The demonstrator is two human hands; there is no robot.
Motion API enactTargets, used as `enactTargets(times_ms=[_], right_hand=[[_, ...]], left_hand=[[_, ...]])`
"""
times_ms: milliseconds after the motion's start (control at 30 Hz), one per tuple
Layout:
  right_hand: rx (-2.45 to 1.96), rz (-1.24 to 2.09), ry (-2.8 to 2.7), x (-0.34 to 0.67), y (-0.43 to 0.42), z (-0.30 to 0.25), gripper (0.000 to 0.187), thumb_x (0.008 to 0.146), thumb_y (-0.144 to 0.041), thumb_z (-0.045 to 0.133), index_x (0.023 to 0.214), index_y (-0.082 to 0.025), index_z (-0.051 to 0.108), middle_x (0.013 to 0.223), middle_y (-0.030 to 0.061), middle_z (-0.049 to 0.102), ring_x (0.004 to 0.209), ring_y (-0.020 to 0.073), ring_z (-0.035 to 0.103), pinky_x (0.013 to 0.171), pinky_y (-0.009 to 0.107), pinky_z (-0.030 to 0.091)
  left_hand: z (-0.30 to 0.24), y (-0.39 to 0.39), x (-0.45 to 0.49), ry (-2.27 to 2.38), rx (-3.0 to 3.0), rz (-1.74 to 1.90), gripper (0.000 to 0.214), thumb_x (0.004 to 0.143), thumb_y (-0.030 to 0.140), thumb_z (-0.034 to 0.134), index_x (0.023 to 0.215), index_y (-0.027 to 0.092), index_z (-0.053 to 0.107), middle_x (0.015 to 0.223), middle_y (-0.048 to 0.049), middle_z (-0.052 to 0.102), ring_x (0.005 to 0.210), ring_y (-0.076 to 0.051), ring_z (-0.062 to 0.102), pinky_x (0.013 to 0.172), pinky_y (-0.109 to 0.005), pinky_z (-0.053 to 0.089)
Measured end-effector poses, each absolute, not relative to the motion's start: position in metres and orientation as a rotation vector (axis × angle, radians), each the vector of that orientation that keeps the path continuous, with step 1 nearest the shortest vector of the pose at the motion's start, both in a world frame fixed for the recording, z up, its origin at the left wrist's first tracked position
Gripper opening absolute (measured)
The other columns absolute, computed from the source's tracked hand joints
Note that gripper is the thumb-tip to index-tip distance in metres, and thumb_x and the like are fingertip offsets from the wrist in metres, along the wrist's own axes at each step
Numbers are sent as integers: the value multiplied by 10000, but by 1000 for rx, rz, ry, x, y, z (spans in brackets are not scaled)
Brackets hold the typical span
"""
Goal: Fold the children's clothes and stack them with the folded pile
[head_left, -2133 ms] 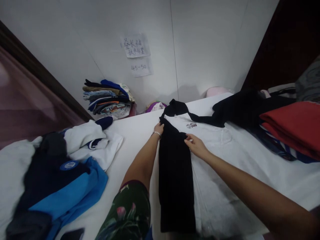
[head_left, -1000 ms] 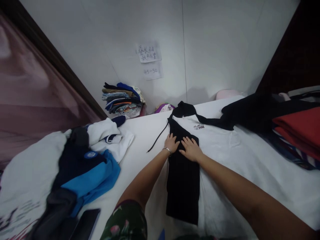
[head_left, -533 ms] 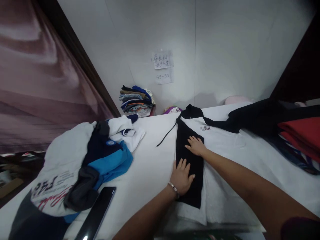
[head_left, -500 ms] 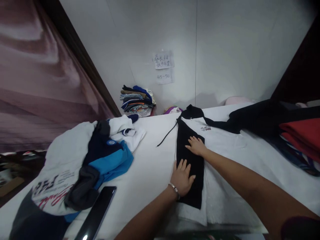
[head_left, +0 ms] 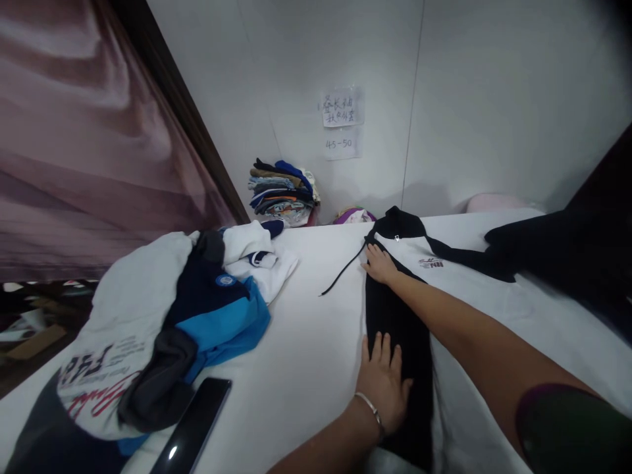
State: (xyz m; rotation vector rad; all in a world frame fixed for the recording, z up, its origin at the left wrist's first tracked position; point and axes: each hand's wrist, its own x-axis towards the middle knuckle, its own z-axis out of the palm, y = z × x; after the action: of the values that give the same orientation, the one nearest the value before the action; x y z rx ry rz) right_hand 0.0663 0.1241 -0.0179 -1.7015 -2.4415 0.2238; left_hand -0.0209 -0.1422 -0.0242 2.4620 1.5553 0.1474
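A black-and-white hooded top (head_left: 402,309) lies on the white table, with a zip pull at its neck and a long black drawstring (head_left: 343,270) trailing to the left. Its black part runs lengthwise under both hands. My left hand (head_left: 385,378), with a silver bracelet at the wrist, rests flat on the lower black fabric, fingers spread. Higher up, close to the neck, my right hand (head_left: 382,264) lies on the black fabric with its fingers stretched out. Small print (head_left: 431,263) shows on the white chest. The garment's lower end runs out of view.
Crumpled white, navy and blue clothes (head_left: 212,322) lie on the left, beside a dark phone (head_left: 197,421). A stack of folded clothes (head_left: 281,191) stands by the wall beneath paper signs (head_left: 342,122). Black clothing (head_left: 567,257) lies at the right. A pink curtain (head_left: 89,131) hangs at left.
My right hand has slid up the black fabric toward the neck. My left hand has moved lower along it. The camera view has shifted, and the red cloth at right has left the frame.
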Motion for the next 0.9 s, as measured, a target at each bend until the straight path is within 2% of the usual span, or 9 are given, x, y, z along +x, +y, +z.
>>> enactTargets(times_ms=[67, 233, 467, 567, 667, 800, 900], right_hand=[[-1754, 240, -2436, 69, 142, -24, 641, 917, -481, 298, 1448, -128, 230, 1545, 103, 120, 1416, 231, 57, 1120, 428, 97], [-1993, 297, -2315, 88, 166, -46, 742, 896, -597, 171, 1431, -93, 270, 1524, 155, 175, 1403, 282, 107, 1083, 531, 137], [-2025, 274, -2294, 92, 169, -52, 774, 883, -633, 137, 1439, -107, 254, 1532, 137, 156, 1405, 256, 95, 1082, 526, 145], [-2028, 330, -2340, 92, 169, -44, 737, 893, -614, 154, 1413, -118, 312, 1524, 134, 191, 1399, 263, 130, 1066, 534, 185], [-1999, 332, -2380, 95, 155, -37, 692, 896, -601, 197, 1358, -131, 406, 1500, 136, 260, 1384, 275, 180, 1053, 539, 208], [-1924, 266, -2430, 101, 111, -38, 656, 900, -560, 268, 1388, -131, 361, 1511, 129, 240, 1397, 263, 145, 1092, 513, 117], [-1865, 211, -2471, 110, 73, -39, 642, 905, -538, 277, 1375, -113, 381, 1505, 149, 246, 1396, 279, 155, 1097, 492, 120]], left_hand=[[-27, -143, -21, 1554, 2453, 155, 639, 912, 513, 272, 1404, 117, 372, 1505, -165, 227, 1407, -303, 120, 1131, -559, 80], [-30, -145, -23, 1525, 2426, 194, 631, 915, 521, 282, 1411, 138, 358, 1508, -153, 216, 1409, -296, 109, 1130, -566, 110], [-32, -146, -24, 1524, 2419, 214, 628, 917, 514, 284, 1413, 135, 353, 1511, -165, 205, 1409, -301, 101, 1127, -571, 101], [-30, -145, -24, 1518, 2424, 215, 627, 912, 513, 297, 1414, 142, 351, 1512, -159, 212, 1411, -295, 97, 1128, -567, 87], [-25, -144, -26, 1506, 2411, 188, 639, 903, 523, 305, 1411, 139, 359, 1508, -158, 228, 1411, -293, 105, 1129, -559, 82], [-23, -143, -27, 1494, 2425, 216, 637, 907, 519, 267, 1405, 133, 365, 1504, -154, 251, 1412, -278, 113, 1132, -540, 79], [-26, -142, -27, 1506, 2447, 231, 637, 897, 514, 292, 1401, 133, 368, 1496, -149, 277, 1407, -278, 135, 1131, -529, 91]])
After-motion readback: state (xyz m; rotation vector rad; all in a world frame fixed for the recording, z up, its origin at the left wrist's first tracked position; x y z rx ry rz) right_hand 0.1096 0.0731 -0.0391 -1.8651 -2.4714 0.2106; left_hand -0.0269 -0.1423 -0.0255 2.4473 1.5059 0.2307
